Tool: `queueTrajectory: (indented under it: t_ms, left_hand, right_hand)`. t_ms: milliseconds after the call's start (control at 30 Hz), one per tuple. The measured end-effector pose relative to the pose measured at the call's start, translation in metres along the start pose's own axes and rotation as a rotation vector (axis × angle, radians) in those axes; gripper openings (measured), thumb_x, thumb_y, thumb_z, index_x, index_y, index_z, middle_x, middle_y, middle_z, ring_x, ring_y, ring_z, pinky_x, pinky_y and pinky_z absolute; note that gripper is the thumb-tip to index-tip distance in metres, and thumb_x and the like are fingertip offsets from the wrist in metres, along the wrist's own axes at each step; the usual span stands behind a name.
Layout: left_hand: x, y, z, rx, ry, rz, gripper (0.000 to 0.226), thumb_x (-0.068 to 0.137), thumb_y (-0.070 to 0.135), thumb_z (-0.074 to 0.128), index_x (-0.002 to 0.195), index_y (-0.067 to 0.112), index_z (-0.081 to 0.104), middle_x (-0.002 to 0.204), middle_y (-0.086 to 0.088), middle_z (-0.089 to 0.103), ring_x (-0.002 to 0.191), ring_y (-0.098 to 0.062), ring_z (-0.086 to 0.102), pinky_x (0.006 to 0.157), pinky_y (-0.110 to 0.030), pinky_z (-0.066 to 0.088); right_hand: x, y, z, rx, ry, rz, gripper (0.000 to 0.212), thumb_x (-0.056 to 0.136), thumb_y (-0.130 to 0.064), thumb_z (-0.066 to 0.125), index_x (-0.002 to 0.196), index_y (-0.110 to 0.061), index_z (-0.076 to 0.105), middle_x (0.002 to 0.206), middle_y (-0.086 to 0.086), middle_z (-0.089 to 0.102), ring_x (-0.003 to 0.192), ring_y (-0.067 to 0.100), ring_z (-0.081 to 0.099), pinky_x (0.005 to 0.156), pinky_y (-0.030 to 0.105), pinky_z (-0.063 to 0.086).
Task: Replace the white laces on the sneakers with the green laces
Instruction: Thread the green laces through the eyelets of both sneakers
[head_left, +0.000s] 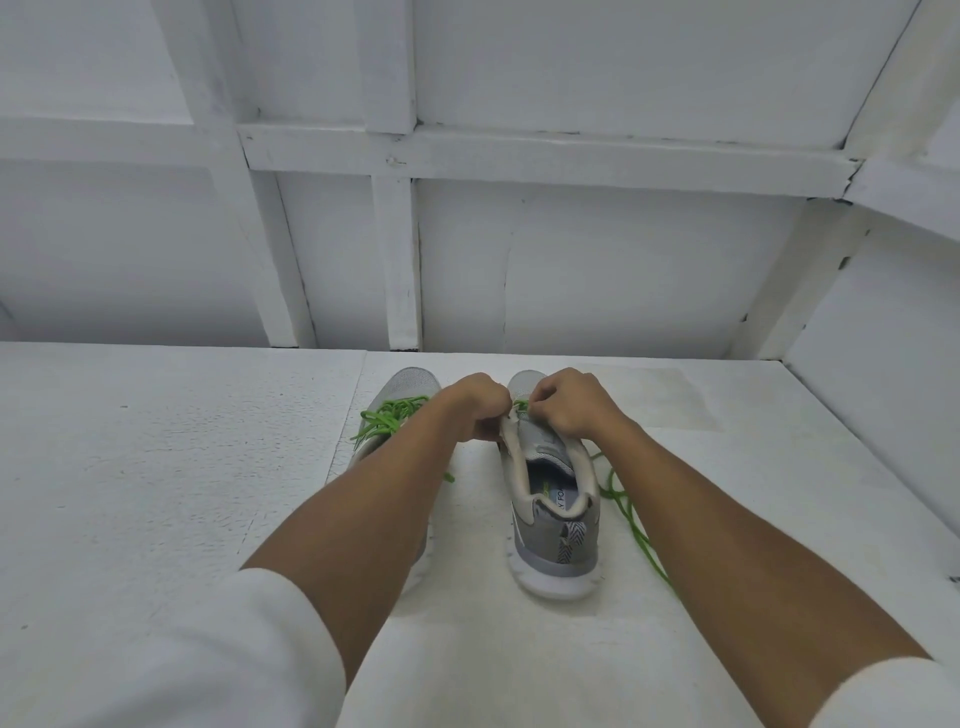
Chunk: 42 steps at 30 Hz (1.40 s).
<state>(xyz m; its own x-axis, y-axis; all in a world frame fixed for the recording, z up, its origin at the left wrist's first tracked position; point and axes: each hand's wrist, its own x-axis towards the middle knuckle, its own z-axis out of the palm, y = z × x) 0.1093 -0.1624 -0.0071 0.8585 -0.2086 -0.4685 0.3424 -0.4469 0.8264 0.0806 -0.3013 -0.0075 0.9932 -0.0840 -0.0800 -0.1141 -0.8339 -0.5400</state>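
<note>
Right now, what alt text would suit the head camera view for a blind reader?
The left hand grips the upper edge of a grey sneaker while the right hand pinches a green lace at its eyelets, on a white table. A second sneaker with green laces stands beside it.

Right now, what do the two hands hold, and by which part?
The left hand and right hand pinch the green lace at the eyelets of the sneaker.

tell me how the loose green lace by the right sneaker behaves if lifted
The thin green cord lace probably hangs floppy and light: it lies in loose curves on the white table. It runs up toward the grey mesh sneaker, so pulling may tug that.
</note>
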Motion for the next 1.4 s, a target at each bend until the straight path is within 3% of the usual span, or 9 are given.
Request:
queueTrajectory:
  t_ms: [333,567,667,767,833,900,967,1100,1400]
  left_hand:
    - [0.003,-0.004,0.003,-0.075,0.029,0.025,0.019,0.093,0.004,0.045,0.077,0.005,0.055,0.072,-0.01,0.058,0.062,-0.019,0.058,0.073,-0.032,0.056]
    - [0.005,0.002,-0.005,0.019,0.187,0.117,0.032,0.097,0.002,0.043,0.067,0.012,0.042,0.072,-0.005,0.052,0.068,-0.021,0.058,0.084,-0.038,0.057]
    - [-0.007,0.031,-0.045,-0.353,0.381,0.182,0.035,0.1,0.002,0.036,0.067,0.014,0.035,0.076,-0.006,0.05,0.07,-0.023,0.057,0.081,-0.039,0.057]
    - [-0.016,0.065,-0.114,-1.224,0.44,0.301,0.024,0.099,-0.006,0.031,0.08,0.004,0.042,0.076,-0.012,0.048,0.057,-0.022,0.054,0.053,-0.033,0.056]
    - [-0.023,0.078,-0.143,-1.372,0.453,0.378,0.022,0.097,-0.004,0.032,0.084,0.004,0.048,0.068,-0.008,0.047,0.047,-0.014,0.048,0.042,-0.02,0.046]
    - [-0.022,0.08,-0.137,-1.031,0.471,0.406,0.024,0.097,-0.002,0.034,0.082,0.008,0.05,0.065,-0.005,0.046,0.036,-0.008,0.039,0.037,-0.015,0.032]
    - [-0.017,0.064,-0.095,-0.334,0.351,0.415,0.017,0.098,0.0,0.041,0.094,0.011,0.053,0.072,-0.007,0.056,0.034,-0.007,0.04,0.035,-0.016,0.027]
    - [-0.009,0.015,-0.007,0.998,-0.002,0.293,0.015,0.093,0.011,0.053,0.107,0.008,0.059,0.113,-0.017,0.067,0.083,-0.028,0.061,0.061,-0.031,0.045]
    - [-0.032,0.088,-0.135,0.919,0.704,0.354,0.029,0.094,0.007,0.045,0.116,-0.009,0.053,0.124,-0.031,0.054,0.113,-0.044,0.054,0.09,-0.041,0.046]
  right_hand:
    - [0.005,-0.004,0.013,-0.02,0.045,0.027,0.005,0.084,-0.026,0.068,0.081,-0.027,0.072,0.095,0.001,0.071,0.091,0.023,0.063,0.081,0.034,0.053]
    - [-0.012,-0.01,-0.007,-0.246,0.204,0.032,0.011,0.083,-0.029,0.064,0.092,-0.023,0.064,0.102,0.001,0.061,0.106,0.027,0.05,0.083,0.035,0.041]
    - [-0.04,-0.002,-0.015,-0.172,0.184,0.071,0.021,0.082,-0.033,0.065,0.09,-0.015,0.056,0.094,0.004,0.059,0.09,0.026,0.056,0.068,0.033,0.042]
    - [-0.068,0.009,-0.011,-0.007,0.154,0.144,0.032,0.084,-0.044,0.065,0.086,-0.015,0.053,0.084,0.002,0.058,0.074,0.021,0.057,0.059,0.032,0.041]
    - [-0.077,0.012,-0.005,0.032,0.201,0.145,0.032,0.086,-0.045,0.063,0.082,-0.015,0.053,0.08,0.0,0.057,0.069,0.017,0.054,0.054,0.029,0.038]
    - [-0.079,0.013,0.001,0.091,0.256,0.14,0.029,0.089,-0.04,0.061,0.08,-0.014,0.053,0.077,-0.001,0.057,0.068,0.016,0.053,0.052,0.027,0.035]
    - [-0.08,0.012,0.008,0.124,0.293,0.131,0.028,0.091,-0.037,0.06,0.08,-0.013,0.052,0.075,-0.002,0.057,0.068,0.016,0.051,0.051,0.024,0.033]
    - [-0.081,0.013,0.012,0.159,0.347,0.132,0.028,0.092,-0.037,0.06,0.081,-0.012,0.052,0.074,-0.002,0.056,0.065,0.012,0.048,0.05,0.022,0.033]
    - [-0.082,0.018,0.017,0.279,0.416,0.133,0.033,0.092,-0.037,0.061,0.07,-0.016,0.047,0.068,-0.003,0.054,0.061,0.011,0.046,0.054,0.021,0.036]
